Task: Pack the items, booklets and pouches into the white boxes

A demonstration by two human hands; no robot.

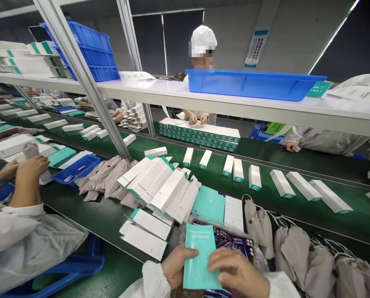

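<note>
Handling the manual point(200, 248), cover facing up; judged mid-handling. Gripping it in the left hand point(174, 265), with thumb closed over the cover. Touching its right side with bent fingers of the right hand point(239, 271); cannot tell whether pinching or merely steadying. Located in front of and partly over the batteries point(239, 244), between boxes point(169, 192) at left and pouches point(320, 265) at right. For any change of grip, judged to call for firm left hold and light right-finger contact, without creasing.
</note>
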